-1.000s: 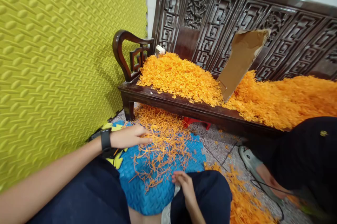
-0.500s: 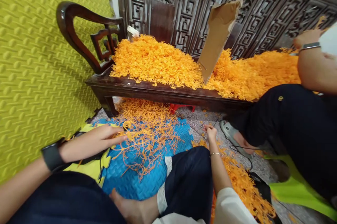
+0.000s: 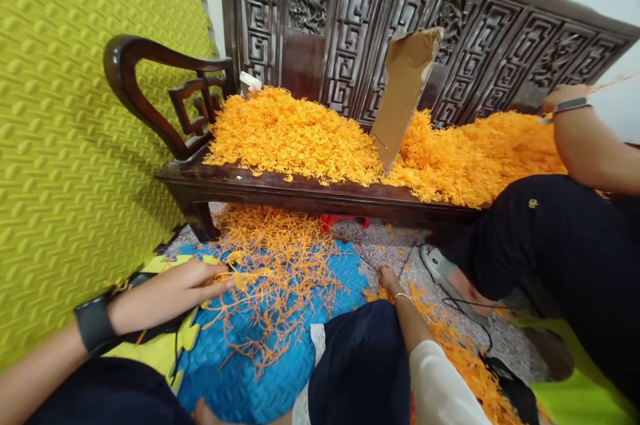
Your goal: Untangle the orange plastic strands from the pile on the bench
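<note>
My left hand, with a black band at the wrist, is closed around a bunch of thin orange plastic sprues. The bunch points right, over a heap of loose orange sprue strands on the blue mat. To the right of my knee, my right hand is curled with its back to me, low beside a pile of orange plastic pieces. Its fingertips are hidden, so what they hold cannot be made out.
A dark carved wooden bench bears mounds of small orange pieces, split by an upright cardboard sheet. At the right, a co-worker's arm and knee reach in. Cords and a red stool lie low; yellow foam matting covers the left wall.
My right hand has turned over and lowered toward the orange pile beside my knee. The left keeps its hold on the sprues. The view has tilted slightly upward.
</note>
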`<action>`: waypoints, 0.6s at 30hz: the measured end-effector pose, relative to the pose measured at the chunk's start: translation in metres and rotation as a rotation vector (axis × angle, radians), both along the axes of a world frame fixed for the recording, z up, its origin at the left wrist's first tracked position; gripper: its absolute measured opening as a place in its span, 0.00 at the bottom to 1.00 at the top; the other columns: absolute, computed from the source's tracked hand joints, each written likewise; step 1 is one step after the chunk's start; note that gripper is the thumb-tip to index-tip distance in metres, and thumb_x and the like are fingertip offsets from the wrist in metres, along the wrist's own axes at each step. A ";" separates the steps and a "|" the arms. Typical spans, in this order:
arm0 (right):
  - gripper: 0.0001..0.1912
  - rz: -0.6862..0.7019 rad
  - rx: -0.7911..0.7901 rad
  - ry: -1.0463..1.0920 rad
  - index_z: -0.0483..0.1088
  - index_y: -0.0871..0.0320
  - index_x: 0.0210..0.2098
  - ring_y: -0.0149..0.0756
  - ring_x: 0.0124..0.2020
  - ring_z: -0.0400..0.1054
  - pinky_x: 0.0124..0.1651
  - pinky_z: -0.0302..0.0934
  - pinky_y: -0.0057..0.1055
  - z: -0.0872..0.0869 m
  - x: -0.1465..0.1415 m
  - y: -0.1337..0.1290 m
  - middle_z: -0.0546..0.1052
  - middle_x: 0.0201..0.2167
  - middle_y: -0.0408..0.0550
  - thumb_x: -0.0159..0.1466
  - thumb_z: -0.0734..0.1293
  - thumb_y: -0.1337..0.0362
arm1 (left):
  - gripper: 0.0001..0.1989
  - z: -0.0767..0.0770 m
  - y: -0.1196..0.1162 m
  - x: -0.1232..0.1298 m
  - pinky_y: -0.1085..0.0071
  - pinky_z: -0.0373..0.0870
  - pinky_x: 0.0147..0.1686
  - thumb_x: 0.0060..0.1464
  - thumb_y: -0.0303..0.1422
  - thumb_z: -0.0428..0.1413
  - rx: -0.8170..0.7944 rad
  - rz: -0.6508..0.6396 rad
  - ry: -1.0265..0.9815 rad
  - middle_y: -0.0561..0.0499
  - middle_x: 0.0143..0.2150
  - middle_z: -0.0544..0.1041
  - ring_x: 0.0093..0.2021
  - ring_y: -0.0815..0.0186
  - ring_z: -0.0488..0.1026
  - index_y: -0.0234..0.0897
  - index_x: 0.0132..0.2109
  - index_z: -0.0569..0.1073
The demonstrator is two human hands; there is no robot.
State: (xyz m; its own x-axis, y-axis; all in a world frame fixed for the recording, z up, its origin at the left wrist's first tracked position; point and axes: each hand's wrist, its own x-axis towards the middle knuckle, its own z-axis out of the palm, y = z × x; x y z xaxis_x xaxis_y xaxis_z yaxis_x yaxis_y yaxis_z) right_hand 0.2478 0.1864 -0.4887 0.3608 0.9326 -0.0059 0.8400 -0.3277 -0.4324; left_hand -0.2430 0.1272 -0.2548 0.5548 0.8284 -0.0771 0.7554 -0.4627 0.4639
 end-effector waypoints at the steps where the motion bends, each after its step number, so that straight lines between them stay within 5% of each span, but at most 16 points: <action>1: 0.15 0.040 0.023 0.018 0.65 0.63 0.45 0.33 0.39 0.66 0.39 0.65 0.33 0.002 -0.004 0.000 0.69 0.42 0.49 0.62 0.61 0.60 | 0.21 0.000 0.001 0.001 0.76 0.60 0.25 0.56 0.45 0.44 -0.051 -0.006 0.028 0.53 0.23 0.67 0.24 0.69 0.64 0.35 0.25 0.68; 4: 0.13 0.162 0.186 0.079 0.67 0.64 0.39 0.31 0.35 0.67 0.38 0.64 0.32 0.017 -0.018 0.003 0.71 0.36 0.48 0.62 0.60 0.60 | 0.22 0.006 0.002 0.006 0.75 0.57 0.25 0.57 0.46 0.42 -0.142 -0.006 0.065 0.53 0.23 0.65 0.24 0.69 0.62 0.34 0.26 0.67; 7: 0.14 0.272 0.438 0.125 0.67 0.63 0.38 0.37 0.38 0.67 0.43 0.63 0.38 0.063 -0.041 0.015 0.71 0.36 0.53 0.63 0.58 0.58 | 0.21 0.013 0.002 0.011 0.75 0.55 0.25 0.57 0.46 0.41 -0.151 -0.030 0.044 0.54 0.22 0.63 0.24 0.69 0.61 0.34 0.27 0.66; 11: 0.16 0.409 0.749 0.155 0.64 0.56 0.46 0.39 0.54 0.58 0.57 0.51 0.41 0.193 -0.080 0.053 0.66 0.50 0.51 0.62 0.57 0.56 | 0.21 0.016 0.004 0.016 0.76 0.53 0.24 0.57 0.45 0.41 -0.155 -0.052 0.009 0.55 0.21 0.60 0.23 0.70 0.59 0.34 0.26 0.64; 13: 0.28 0.570 0.894 0.129 0.56 0.53 0.55 0.41 0.60 0.49 0.61 0.44 0.44 0.264 -0.098 0.073 0.58 0.58 0.50 0.57 0.64 0.55 | 0.20 0.017 0.006 0.020 0.76 0.52 0.23 0.57 0.45 0.42 -0.131 -0.057 0.009 0.55 0.21 0.58 0.23 0.71 0.58 0.34 0.25 0.62; 15: 0.42 0.614 0.950 0.125 0.45 0.51 0.61 0.43 0.64 0.38 0.63 0.38 0.46 0.312 -0.115 0.084 0.47 0.63 0.48 0.52 0.68 0.53 | 0.20 0.019 0.006 0.025 0.76 0.52 0.23 0.57 0.44 0.42 -0.109 -0.075 0.006 0.56 0.21 0.58 0.23 0.71 0.58 0.34 0.25 0.62; 16: 0.45 0.614 0.972 0.153 0.41 0.50 0.62 0.43 0.64 0.36 0.63 0.38 0.47 0.322 -0.124 0.083 0.43 0.64 0.47 0.52 0.68 0.53 | 0.19 0.021 0.005 0.027 0.76 0.52 0.23 0.57 0.43 0.42 -0.108 -0.093 0.003 0.56 0.21 0.58 0.23 0.71 0.58 0.34 0.25 0.62; 18: 0.43 0.614 0.974 0.292 0.41 0.49 0.62 0.41 0.64 0.38 0.62 0.42 0.45 0.312 -0.143 0.071 0.43 0.64 0.46 0.54 0.66 0.53 | 0.19 0.025 0.003 0.033 0.76 0.51 0.23 0.58 0.42 0.42 -0.111 -0.120 -0.001 0.56 0.20 0.58 0.22 0.72 0.58 0.34 0.25 0.62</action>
